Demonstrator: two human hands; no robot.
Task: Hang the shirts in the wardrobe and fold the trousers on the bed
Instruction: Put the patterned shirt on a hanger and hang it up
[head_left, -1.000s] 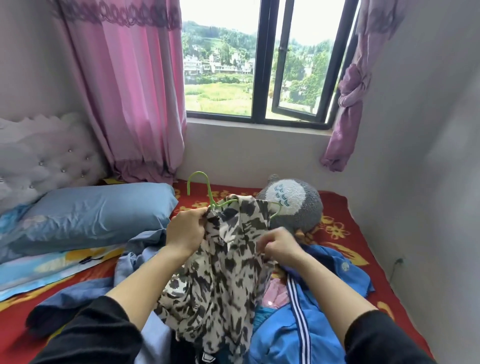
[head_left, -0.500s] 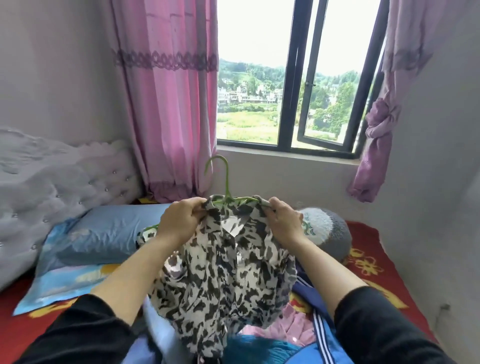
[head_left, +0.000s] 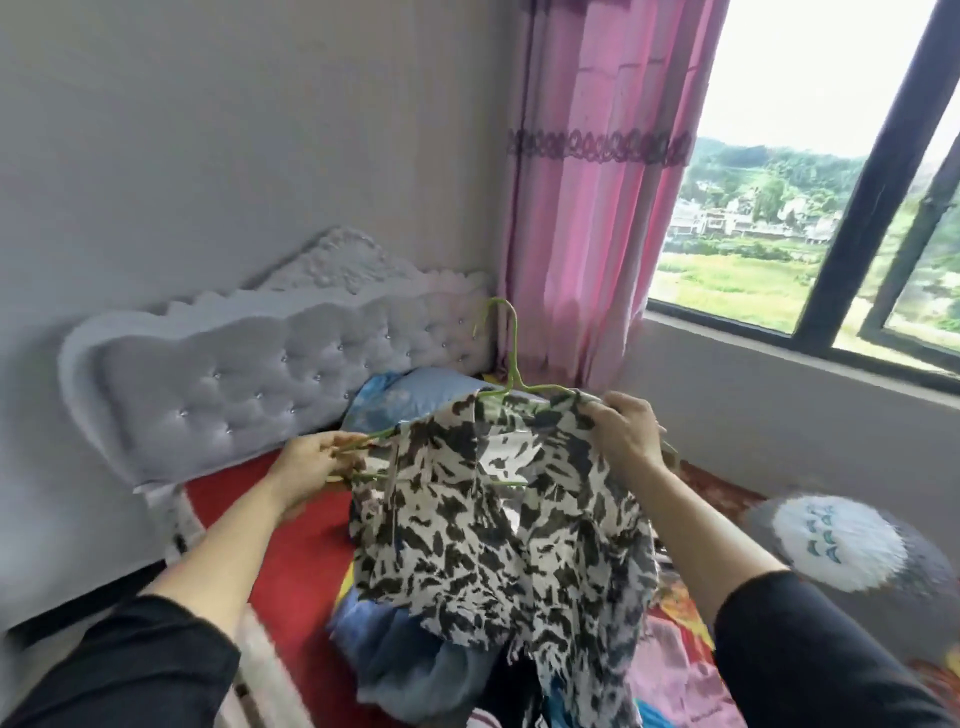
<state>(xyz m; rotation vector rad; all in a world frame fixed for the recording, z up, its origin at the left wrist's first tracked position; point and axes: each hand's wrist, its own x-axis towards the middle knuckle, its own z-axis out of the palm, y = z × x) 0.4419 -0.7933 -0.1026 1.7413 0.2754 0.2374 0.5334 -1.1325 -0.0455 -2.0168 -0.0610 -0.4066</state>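
Nearest, two black sleeves (head_left: 130, 670) frame the view. Between them a pile (head_left: 405, 654) of blue and pink clothes lies on the bed (head_left: 296, 545). A strip of red sheet shows between the pile and the bed's left edge, where a white frame runs toward the near left corner.

The shirt (head_left: 493, 545), white with black blotches, hangs in the air above the pile. Its ragged hem reaches down in front of the clothes, and its left edge drops straight with open air beside it.

The left hand (head_left: 311, 467) has its fingers curled round the left end of the green wire hanger (head_left: 514, 358), which sticks out bare just past the shirt's left shoulder. The right hand (head_left: 623, 436) grips the shirt's right shoulder with fingers folded over the cloth and the wire under it. The hanger's right tip pokes out beyond the knuckles. The hook stands up free between the hands.

Farther, a blue pillow (head_left: 415, 389) lies against the white tufted headboard (head_left: 249, 374) at the left. A grey and white toy (head_left: 841, 545) sits on the bed at the right, well apart from the shirt. Beyond the hook a pink curtain (head_left: 587, 208) hangs at the corner, with the dark-framed window (head_left: 852, 208) to its right and the plain wall (head_left: 208, 130) to its left.
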